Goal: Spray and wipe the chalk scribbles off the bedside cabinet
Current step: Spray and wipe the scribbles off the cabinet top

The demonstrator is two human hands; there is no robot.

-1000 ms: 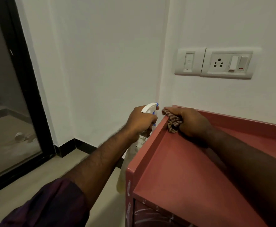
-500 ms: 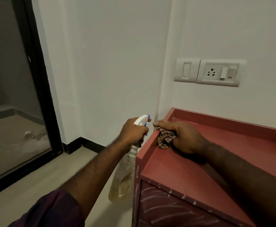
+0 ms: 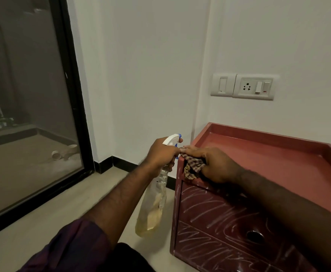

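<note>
A red bedside cabinet [image 3: 268, 154] stands in the corner on the right. White chalk scribbles [image 3: 215, 213] cover its two drawer fronts. My left hand [image 3: 162, 152] grips the white head of a clear spray bottle [image 3: 152, 209] with yellowish liquid, hanging just left of the cabinet. My right hand [image 3: 215, 163] presses a checked brown cloth [image 3: 193, 167] onto the cabinet's front left top corner, fingers curled round the cloth. The two hands almost touch.
A white wall with a switch and socket plate [image 3: 243, 86] rises behind the cabinet. A black-framed glass door [image 3: 33, 114] fills the left. Pale floor tiles [image 3: 62, 209] lie between door and cabinet. The lower drawer has a round hole [image 3: 256, 234].
My right hand has slid the cloth along the left rim from the back corner to the front corner. The left hand with the bottle followed. The view has pulled back, showing the drawer fronts.
</note>
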